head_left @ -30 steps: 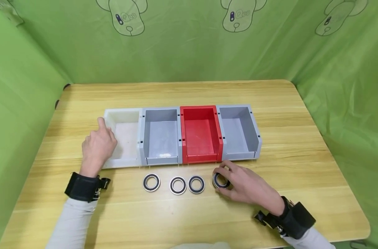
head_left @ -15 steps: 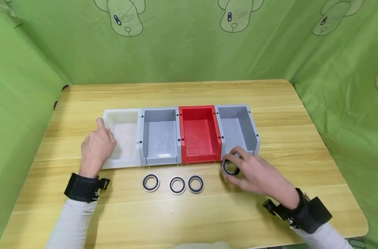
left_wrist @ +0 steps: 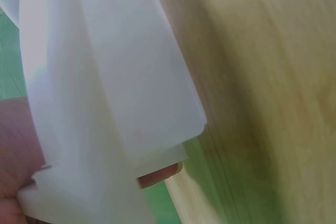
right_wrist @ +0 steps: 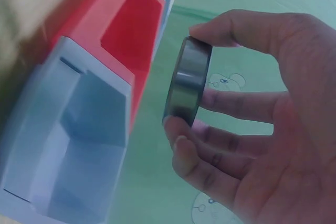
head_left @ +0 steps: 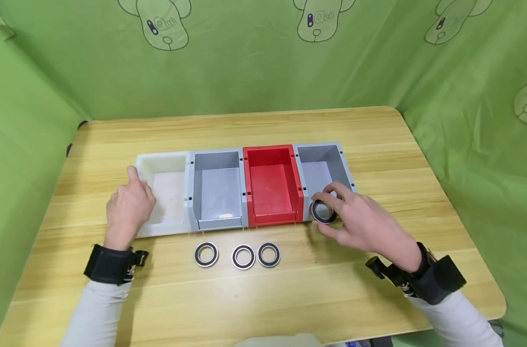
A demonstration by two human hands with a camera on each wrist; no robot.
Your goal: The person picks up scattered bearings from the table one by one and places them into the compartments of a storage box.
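Observation:
My right hand [head_left: 367,219] pinches a ball bearing [right_wrist: 188,80], a steel ring with a black seal, between thumb and fingertips. It overlaps the front edge of the rightmost grey bin [head_left: 317,174] in the head view; the right wrist view has it edge-on beside the bins. My left hand [head_left: 130,205] grips the left wall of the white bin [head_left: 170,195], index finger pointing along the rim. In the left wrist view a fingertip [left_wrist: 163,174] shows past that wall. On the table in front lie a left bearing [head_left: 197,254], a middle bearing [head_left: 235,257] and a right bearing [head_left: 278,254].
Between the white bin and the rightmost one stand another grey bin [head_left: 220,193] and a red bin [head_left: 272,190], all side by side in a row. The wooden table [head_left: 203,308] has green curtains [head_left: 246,72] behind it and at both sides.
My right hand has lifted the fourth bearing off the table and carried it forward and slightly right to the rightmost grey bin's front. The left hand keeps its place on the white bin.

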